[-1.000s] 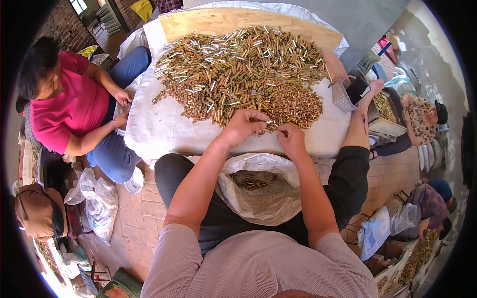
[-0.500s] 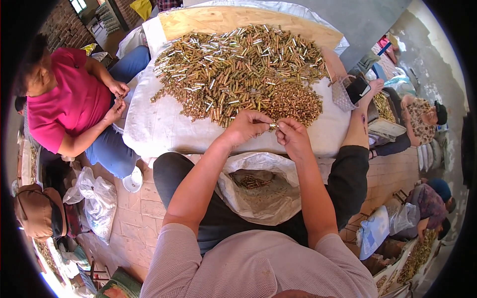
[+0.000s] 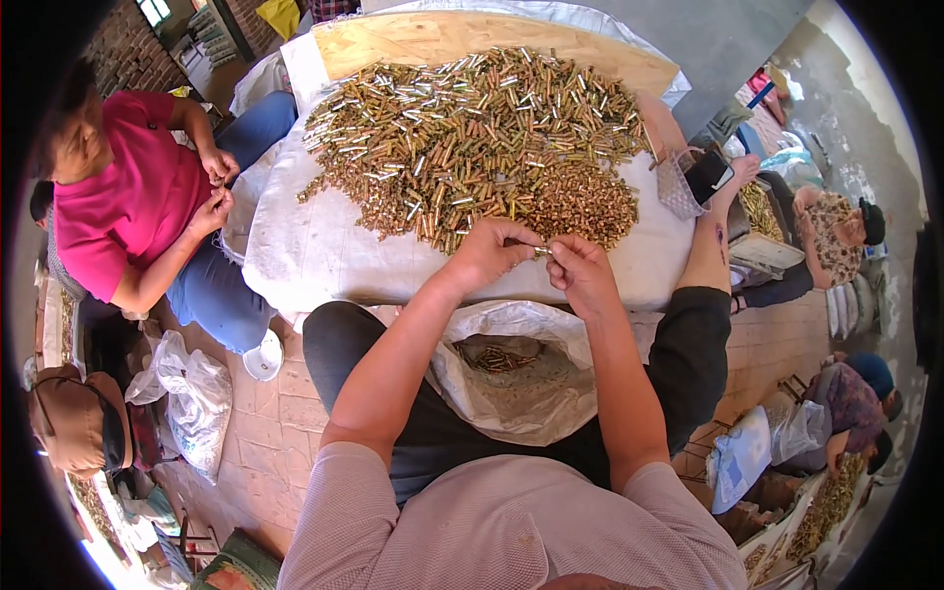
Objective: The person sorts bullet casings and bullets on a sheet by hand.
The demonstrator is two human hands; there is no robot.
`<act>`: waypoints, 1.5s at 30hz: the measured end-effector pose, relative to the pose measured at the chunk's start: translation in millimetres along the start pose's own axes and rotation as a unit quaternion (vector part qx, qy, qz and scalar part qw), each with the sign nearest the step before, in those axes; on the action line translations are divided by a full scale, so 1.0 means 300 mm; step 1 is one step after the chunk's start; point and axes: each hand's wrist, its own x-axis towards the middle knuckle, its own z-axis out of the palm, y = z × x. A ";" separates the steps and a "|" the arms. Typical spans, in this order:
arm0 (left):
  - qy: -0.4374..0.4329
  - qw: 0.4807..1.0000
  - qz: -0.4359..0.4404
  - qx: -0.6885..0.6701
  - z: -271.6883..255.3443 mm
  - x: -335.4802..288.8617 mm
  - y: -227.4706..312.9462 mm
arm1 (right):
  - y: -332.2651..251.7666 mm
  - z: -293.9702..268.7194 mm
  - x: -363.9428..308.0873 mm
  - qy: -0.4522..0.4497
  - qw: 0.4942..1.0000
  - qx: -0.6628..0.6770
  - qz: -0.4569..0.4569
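My left hand (image 3: 489,253) and my right hand (image 3: 578,269) meet at the near edge of a cloth-covered table (image 3: 334,261). Fingertips of both pinch a small, shiny metal cylinder (image 3: 541,251) from opposite ends; its finer detail is too small to make out. Just beyond them spreads a heap of brass-coloured metal tubes (image 3: 442,138), with shorter copper-coloured pieces (image 3: 585,208) gathered at its near right. Below my hands, between my legs, a white woven sack (image 3: 531,418) gapes open, and several metal pieces (image 3: 497,358) lie inside it.
A wooden board (image 3: 482,34) borders the heap at the back. On the left sits a person in a pink shirt (image 3: 147,187), fingers together. A woven basket (image 3: 678,192) holding a phone (image 3: 706,177) is at the table's right. A plastic bag (image 3: 197,413) stands on the brick floor.
My hands stay almost in place, with a slight shift of the fingers around the metal cylinder. The person on the left has moved their hands slightly left.
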 end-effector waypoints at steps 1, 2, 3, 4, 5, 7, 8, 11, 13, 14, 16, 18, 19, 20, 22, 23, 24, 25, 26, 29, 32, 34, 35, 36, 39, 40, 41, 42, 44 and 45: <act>0.001 1.000 0.000 0.000 -0.003 -0.001 -0.001 | -0.001 0.007 -0.002 -0.001 1.000 0.000 0.000; -0.006 1.000 -0.005 0.004 -0.007 -0.002 -0.003 | -0.002 0.013 -0.004 0.002 1.000 -0.003 0.002; -0.013 1.000 -0.010 0.008 -0.010 -0.002 -0.004 | -0.004 0.020 -0.007 0.006 1.000 -0.006 0.004; -0.013 1.000 -0.010 0.008 -0.008 -0.004 0.003 | -0.005 0.021 -0.010 0.006 1.000 -0.006 0.004; -0.016 1.000 -0.016 -0.014 0.000 -0.006 0.009 | -0.007 0.022 -0.013 -0.002 1.000 0.015 0.005; -0.017 0.999 -0.020 -0.036 0.012 -0.008 0.006 | 0.000 0.018 -0.014 -0.014 0.999 0.035 0.006; -0.023 0.997 -0.012 -0.067 0.020 -0.005 -0.017 | 0.013 0.005 -0.012 -0.028 0.997 0.070 0.010; -0.041 0.989 -0.012 -0.138 0.049 0.003 -0.056 | 0.044 -0.035 -0.010 -0.051 0.990 0.134 0.010; -0.055 0.968 -0.028 -0.243 0.068 0.007 -0.074 | 0.057 -0.048 -0.009 -0.061 0.985 0.163 0.005; -0.055 0.964 -0.013 -0.261 0.074 0.006 -0.083 | 0.060 -0.046 -0.009 -0.061 0.984 0.170 0.004; -0.043 0.959 -0.033 -0.279 0.087 0.010 -0.092 | 0.058 -0.035 -0.010 -0.062 0.982 0.176 0.003; -0.032 0.952 -0.054 -0.299 0.082 0.005 -0.095 | 0.044 -0.019 -0.016 -0.006 0.990 0.142 -0.005; -0.016 0.980 -0.023 -0.197 0.083 0.003 -0.074 | 0.033 -0.020 -0.018 -0.005 0.990 0.142 -0.006; 0.001 0.996 0.007 -0.093 0.082 -0.001 -0.052 | 0.024 -0.020 -0.019 -0.005 0.994 0.104 -0.015; 0.005 0.997 0.078 -0.027 0.056 -0.002 -0.022 | 0.015 -0.019 -0.019 -0.006 0.998 0.066 -0.024; 0.009 0.988 0.147 0.039 0.036 0.000 -0.010 | 0.015 -0.017 -0.020 -0.004 0.999 0.014 -0.029; 0.008 0.988 0.147 0.038 0.004 0.004 0.002 | 0.013 -0.019 -0.021 -0.001 0.999 -0.038 -0.034; 0.085 0.978 0.106 0.156 -0.040 0.009 0.014 | 0.014 -0.026 -0.022 0.002 0.999 -0.038 -0.035; 0.159 0.947 0.063 0.270 -0.073 0.014 0.014 | 0.016 -0.037 -0.023 -0.026 0.995 -0.099 -0.020; 0.218 0.885 0.032 0.410 -0.127 0.013 -0.009 | -0.018 0.010 -0.058 -0.110 0.969 -0.216 0.042; 0.204 0.872 0.017 0.445 -0.134 0.020 -0.045 | -0.041 0.027 -0.067 -0.170 0.934 -0.305 0.078; 0.206 0.874 0.025 0.440 -0.144 0.025 -0.074 | -0.039 0.011 -0.059 -0.172 0.923 -0.337 0.071; 0.207 0.876 0.034 0.435 -0.147 0.033 -0.081 | -0.022 -0.019 -0.048 -0.109 0.917 -0.383 0.010; 0.207 0.876 0.035 0.434 -0.154 0.037 -0.088 | -0.004 -0.046 -0.033 -0.047 0.903 -0.425 -0.051; 0.215 0.910 0.031 0.353 -0.158 0.054 -0.082 | 0.062 -0.157 0.031 0.027 0.800 -0.571 -0.181; 0.217 0.919 0.019 0.329 -0.165 0.048 -0.066 | 0.062 -0.144 0.038 0.025 0.801 -0.570 -0.179; 0.219 0.927 0.008 0.304 -0.170 0.044 -0.054 | 0.065 -0.129 0.044 0.032 0.782 -0.589 -0.201; 0.219 0.927 0.006 0.305 -0.174 0.043 -0.052 | 0.068 -0.114 0.049 0.040 0.762 -0.607 -0.223; 0.181 0.979 -0.080 0.054 -0.179 0.047 -0.040 | 0.071 -0.097 0.057 0.037 0.733 -0.634 -0.243; 0.182 0.978 -0.080 0.055 -0.178 0.043 -0.035 | 0.073 -0.089 0.060 0.034 0.703 -0.660 -0.263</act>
